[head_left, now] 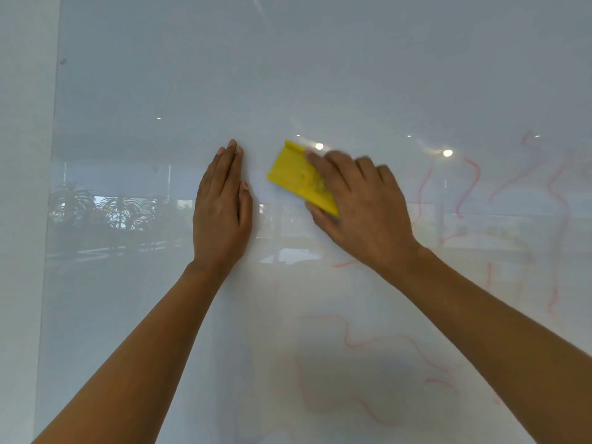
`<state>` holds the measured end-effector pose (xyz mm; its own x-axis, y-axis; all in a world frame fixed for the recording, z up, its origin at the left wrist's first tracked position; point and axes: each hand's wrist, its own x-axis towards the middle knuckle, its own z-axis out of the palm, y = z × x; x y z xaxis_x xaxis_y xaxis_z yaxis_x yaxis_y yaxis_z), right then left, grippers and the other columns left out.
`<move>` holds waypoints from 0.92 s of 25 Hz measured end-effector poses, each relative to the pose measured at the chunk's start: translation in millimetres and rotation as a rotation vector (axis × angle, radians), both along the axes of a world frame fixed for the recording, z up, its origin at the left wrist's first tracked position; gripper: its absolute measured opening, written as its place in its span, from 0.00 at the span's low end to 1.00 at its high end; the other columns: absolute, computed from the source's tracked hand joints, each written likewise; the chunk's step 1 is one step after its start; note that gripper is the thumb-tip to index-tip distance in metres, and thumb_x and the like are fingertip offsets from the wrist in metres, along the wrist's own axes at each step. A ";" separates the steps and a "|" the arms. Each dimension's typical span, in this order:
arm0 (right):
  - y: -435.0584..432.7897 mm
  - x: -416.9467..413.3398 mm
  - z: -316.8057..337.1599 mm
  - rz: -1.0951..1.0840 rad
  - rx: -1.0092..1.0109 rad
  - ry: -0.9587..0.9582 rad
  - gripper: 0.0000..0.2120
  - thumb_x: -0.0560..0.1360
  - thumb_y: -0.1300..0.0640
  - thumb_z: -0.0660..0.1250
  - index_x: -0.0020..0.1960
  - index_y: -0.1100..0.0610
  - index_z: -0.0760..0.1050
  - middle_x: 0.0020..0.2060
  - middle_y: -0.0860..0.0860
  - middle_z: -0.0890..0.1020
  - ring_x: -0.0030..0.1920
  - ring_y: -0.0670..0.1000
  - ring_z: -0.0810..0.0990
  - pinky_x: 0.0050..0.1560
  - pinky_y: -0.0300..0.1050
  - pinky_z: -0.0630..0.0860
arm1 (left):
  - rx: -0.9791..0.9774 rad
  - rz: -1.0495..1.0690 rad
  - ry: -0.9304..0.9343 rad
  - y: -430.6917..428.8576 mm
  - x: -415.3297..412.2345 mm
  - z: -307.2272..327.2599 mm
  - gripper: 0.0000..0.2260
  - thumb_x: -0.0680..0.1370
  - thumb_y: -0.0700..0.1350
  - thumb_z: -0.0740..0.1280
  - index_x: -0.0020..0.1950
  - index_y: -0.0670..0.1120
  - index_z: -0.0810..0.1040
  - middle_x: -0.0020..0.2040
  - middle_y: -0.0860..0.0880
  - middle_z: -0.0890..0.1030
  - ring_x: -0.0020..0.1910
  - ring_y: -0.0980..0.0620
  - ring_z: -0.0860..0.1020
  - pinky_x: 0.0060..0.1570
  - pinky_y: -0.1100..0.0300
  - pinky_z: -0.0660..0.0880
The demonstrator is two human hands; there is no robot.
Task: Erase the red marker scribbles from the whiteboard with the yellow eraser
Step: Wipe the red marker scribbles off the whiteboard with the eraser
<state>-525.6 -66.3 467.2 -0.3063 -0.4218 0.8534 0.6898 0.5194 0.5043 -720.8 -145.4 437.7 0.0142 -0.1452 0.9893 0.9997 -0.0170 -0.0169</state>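
Gripping yellow eraser [301, 181] against whiteboard [320, 75], right hand [368, 206].

We can read no text, label, brand, number or sign here. The red scribbles [471, 184] on the right and near part of the whiteboard [320, 75] are wavy lines that form no letters. The yellow eraser [298, 177] shows no print we can make out.

Pale grey plain wall [22, 219] noted. Right of it, reflections: dark spiky-leaved plants [96, 209]; round white ceiling lights [447, 152] farther right.
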 end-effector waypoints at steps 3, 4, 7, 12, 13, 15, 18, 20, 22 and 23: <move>13.6 30.3 15.5 -0.016 -0.024 0.135 0.27 0.73 0.48 0.62 0.67 0.60 0.68 0.55 0.60 0.77 0.43 0.61 0.75 0.38 0.50 0.70 | -0.006 0.008 -0.003 0.6 0.6 -0.5 0.20 0.81 0.41 0.53 0.73 0.39 0.63 0.74 0.46 0.64 0.74 0.51 0.59 0.73 0.60 0.55; 16.4 37.4 33.2 -0.015 -0.097 0.287 0.27 0.72 0.48 0.63 0.68 0.60 0.68 0.55 0.60 0.77 0.45 0.61 0.75 0.39 0.51 0.70 | -0.005 0.007 -0.008 0.3 0.5 -0.3 0.20 0.81 0.41 0.53 0.73 0.39 0.63 0.74 0.46 0.64 0.74 0.51 0.59 0.73 0.61 0.55; 11.9 42.4 73.2 -0.023 -0.325 0.664 0.28 0.73 0.47 0.62 0.69 0.58 0.67 0.58 0.58 0.75 0.51 0.60 0.74 0.45 0.52 0.69 | 0.004 0.010 -0.019 0.5 1.5 -0.4 0.20 0.81 0.40 0.53 0.73 0.39 0.63 0.74 0.46 0.64 0.74 0.51 0.59 0.73 0.62 0.55; 7.6 25.3 29.3 0.021 -0.093 0.162 0.28 0.72 0.49 0.64 0.68 0.60 0.68 0.56 0.58 0.77 0.46 0.60 0.75 0.42 0.51 0.69 | 0.059 -0.005 -0.119 7.4 15.3 3.4 0.21 0.80 0.39 0.53 0.73 0.39 0.64 0.74 0.44 0.65 0.73 0.48 0.61 0.73 0.59 0.56; 9.2 29.3 19.7 0.030 -0.072 0.087 0.27 0.72 0.49 0.65 0.68 0.59 0.69 0.55 0.58 0.77 0.45 0.60 0.74 0.41 0.51 0.69 | 0.072 -0.009 -0.138 9.5 20.9 5.4 0.21 0.80 0.39 0.53 0.73 0.38 0.64 0.74 0.44 0.65 0.73 0.47 0.61 0.73 0.59 0.55; 15.1 46.4 14.1 0.020 -0.068 0.089 0.27 0.71 0.49 0.65 0.67 0.59 0.70 0.54 0.58 0.77 0.44 0.60 0.75 0.39 0.50 0.69 | 0.074 -0.002 -0.121 12.3 33.2 10.5 0.20 0.80 0.39 0.54 0.73 0.38 0.64 0.74 0.44 0.65 0.74 0.47 0.60 0.72 0.62 0.53; 28.9 82.6 34.5 -0.015 -0.195 0.383 0.29 0.71 0.48 0.66 0.68 0.59 0.68 0.56 0.60 0.76 0.47 0.61 0.75 0.41 0.51 0.70 | 0.039 -0.014 -0.035 13.7 49.6 23.4 0.20 0.81 0.39 0.54 0.73 0.39 0.64 0.74 0.45 0.65 0.74 0.48 0.60 0.72 0.63 0.52; 31.4 95.3 57.1 0.017 -0.350 0.609 0.30 0.72 0.46 0.64 0.70 0.58 0.67 0.58 0.59 0.75 0.52 0.61 0.74 0.44 0.52 0.70 | 0.020 -0.025 0.005 16.4 59.6 32.4 0.20 0.81 0.40 0.54 0.73 0.39 0.64 0.74 0.45 0.65 0.74 0.48 0.60 0.73 0.60 0.54; 27.4 88.3 61.7 0.018 -0.382 0.661 0.29 0.72 0.46 0.63 0.70 0.59 0.67 0.59 0.59 0.75 0.52 0.61 0.74 0.45 0.53 0.70 | -0.003 -0.017 0.041 21.6 68.8 38.8 0.20 0.81 0.42 0.52 0.73 0.39 0.64 0.74 0.44 0.65 0.74 0.48 0.61 0.73 0.58 0.55; 24.8 81.3 54.2 0.024 -0.322 0.573 0.29 0.72 0.47 0.64 0.69 0.60 0.67 0.58 0.60 0.75 0.51 0.62 0.75 0.44 0.53 0.70 | -0.015 -0.011 0.058 24.6 72.9 41.1 0.20 0.81 0.42 0.52 0.73 0.39 0.64 0.73 0.44 0.65 0.73 0.48 0.61 0.72 0.59 0.55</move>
